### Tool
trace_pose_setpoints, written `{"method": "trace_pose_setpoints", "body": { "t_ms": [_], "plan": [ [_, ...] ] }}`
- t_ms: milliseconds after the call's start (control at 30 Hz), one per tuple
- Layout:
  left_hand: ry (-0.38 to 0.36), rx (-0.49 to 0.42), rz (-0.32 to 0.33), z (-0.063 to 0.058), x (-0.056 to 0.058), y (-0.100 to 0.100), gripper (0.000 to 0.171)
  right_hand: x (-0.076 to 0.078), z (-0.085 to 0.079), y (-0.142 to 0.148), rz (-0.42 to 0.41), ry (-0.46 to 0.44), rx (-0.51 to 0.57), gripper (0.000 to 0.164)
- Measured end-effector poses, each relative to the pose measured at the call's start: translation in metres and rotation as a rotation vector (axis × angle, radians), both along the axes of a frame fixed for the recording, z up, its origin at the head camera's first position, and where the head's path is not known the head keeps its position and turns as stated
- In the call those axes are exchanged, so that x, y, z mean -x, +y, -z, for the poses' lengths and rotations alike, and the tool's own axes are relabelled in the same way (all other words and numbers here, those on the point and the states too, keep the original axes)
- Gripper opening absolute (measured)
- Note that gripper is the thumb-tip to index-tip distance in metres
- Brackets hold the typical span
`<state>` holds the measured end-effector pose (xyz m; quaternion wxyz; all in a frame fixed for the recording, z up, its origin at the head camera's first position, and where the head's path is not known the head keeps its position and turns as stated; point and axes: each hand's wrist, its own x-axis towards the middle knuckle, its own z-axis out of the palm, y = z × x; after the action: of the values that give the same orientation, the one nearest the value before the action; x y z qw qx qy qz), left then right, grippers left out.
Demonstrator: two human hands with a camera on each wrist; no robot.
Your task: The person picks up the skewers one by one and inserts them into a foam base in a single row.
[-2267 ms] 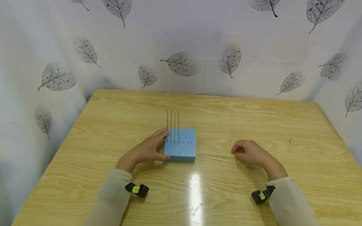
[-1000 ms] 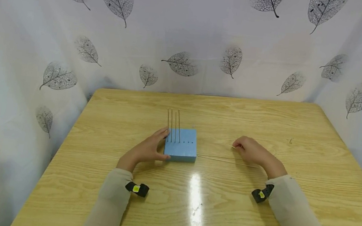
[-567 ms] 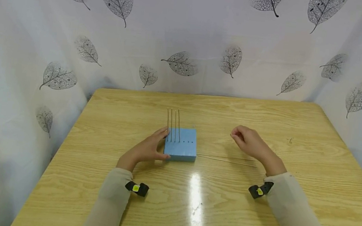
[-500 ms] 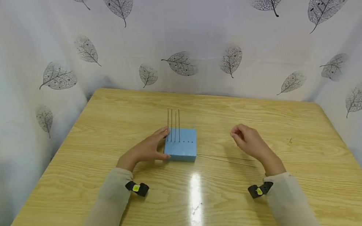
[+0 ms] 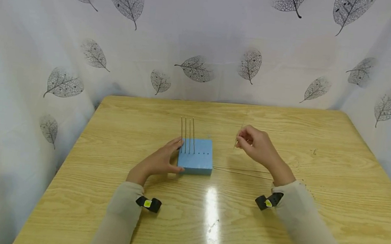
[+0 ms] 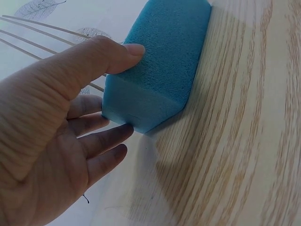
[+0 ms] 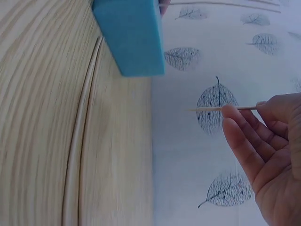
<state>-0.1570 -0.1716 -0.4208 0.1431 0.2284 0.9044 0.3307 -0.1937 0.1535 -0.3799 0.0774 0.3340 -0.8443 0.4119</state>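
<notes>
A blue foam block [image 5: 195, 162] lies on the wooden table, several thin skewers [image 5: 193, 135] standing upright in a row from its top. To their right in the same row are three small bare holes [image 5: 203, 153]. My left hand [image 5: 155, 162] grips the block's left end, its thumb [image 6: 134, 49] on the near face and other fingers around the far side. Right of the block and above the table, my right hand [image 5: 256, 146] pinches another skewer [image 7: 207, 109] between thumb and fingertips. It is nearly upright in the head view, with its lower tip free.
Two more skewers [image 5: 243, 174] lie flat on the table [image 5: 134, 227], running from the block's right side toward under my right forearm. A white curtain [image 5: 219, 29] with leaf prints surrounds the table at the back and sides.
My right hand has risen off the table with a skewer from those lying there, moved left toward the block and turned it nearly upright. The left hand and block have stayed put.
</notes>
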Motion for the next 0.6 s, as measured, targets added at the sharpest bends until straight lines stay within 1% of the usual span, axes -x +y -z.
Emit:
{"method": "trace_pose_setpoints", "body": {
  "t_ms": [233,300,467,600],
  "plan": [
    [-0.006,-0.008,-0.005,-0.001,0.001,0.0,0.094,0.0,-0.006,-0.029,-0.076,-0.037,0.046,0.005],
    [0.003,-0.007,-0.003,0.0,0.001,0.0,0.094,0.0,-0.008,-0.038,-0.094,-0.044,0.053,0.004],
    [0.021,-0.004,0.002,0.001,0.001,-0.001,0.093,0.0,-0.008,-0.057,-0.136,-0.055,0.076,0.005],
    [0.006,-0.017,-0.006,0.0,0.0,0.0,0.093,0.0,-0.006,-0.068,-0.172,-0.048,0.101,0.005]
  ]
}}
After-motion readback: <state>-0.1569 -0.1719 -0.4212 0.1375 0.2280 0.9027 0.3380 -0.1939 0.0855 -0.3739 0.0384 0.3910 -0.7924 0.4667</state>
